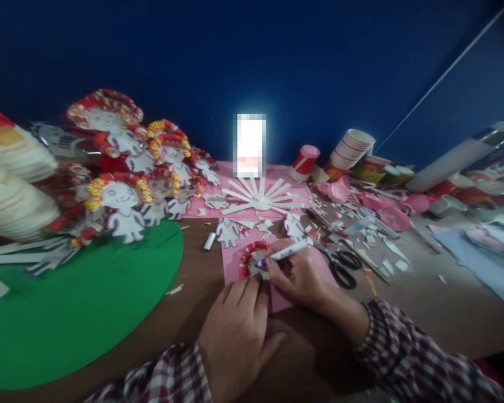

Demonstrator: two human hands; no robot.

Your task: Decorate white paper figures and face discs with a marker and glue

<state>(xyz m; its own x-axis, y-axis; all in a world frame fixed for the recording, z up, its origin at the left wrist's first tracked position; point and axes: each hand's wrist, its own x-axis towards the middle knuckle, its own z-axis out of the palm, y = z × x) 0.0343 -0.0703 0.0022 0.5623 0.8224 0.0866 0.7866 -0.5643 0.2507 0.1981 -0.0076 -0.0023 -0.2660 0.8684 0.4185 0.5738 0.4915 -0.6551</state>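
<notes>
White marker pinched in right hand; left hand loosely open over pink sheet; cups seemingly nested.

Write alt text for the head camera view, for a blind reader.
The right hand holds a white marker to a red-rimmed white paper figure, the left hand at its edge. Around are black-handled scissors, a curved green sheet and white paper dolls with red-and-yellow hair.
</notes>
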